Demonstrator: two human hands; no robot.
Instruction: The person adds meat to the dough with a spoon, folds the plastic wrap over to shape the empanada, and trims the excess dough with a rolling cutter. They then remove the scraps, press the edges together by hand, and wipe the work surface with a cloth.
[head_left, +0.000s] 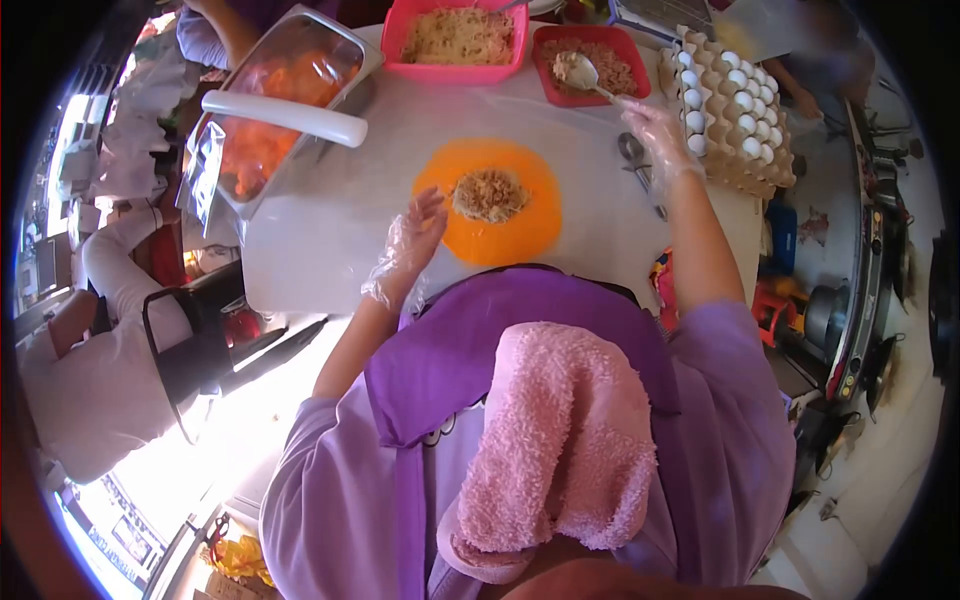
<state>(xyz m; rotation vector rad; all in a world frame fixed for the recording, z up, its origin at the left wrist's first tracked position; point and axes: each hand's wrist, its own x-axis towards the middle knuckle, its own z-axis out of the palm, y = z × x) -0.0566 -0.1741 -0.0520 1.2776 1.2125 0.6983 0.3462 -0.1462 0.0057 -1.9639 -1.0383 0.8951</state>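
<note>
A flat, round orange wrapper [540, 215] lies on the table in front of me, with a mound of brownish minced filling [490, 195] on its middle. My left hand [408, 238], in a clear plastic glove, is at the wrapper's left edge, fingers loosely bent and holding nothing. My right hand [662, 140], also gloved, grips a metal spoon [585, 74] by its handle. The spoon's bowl carries some filling and is over the red container [640, 75] of minced filling at the back.
A pink tub [393, 45] of pale shredded mixture stands at the back. Left of it are a clear container [350, 50] of orange pieces and a white rolling pin [285, 117]. Egg trays [765, 180] and a metal utensil [635, 160] lie right. Other people are nearby.
</note>
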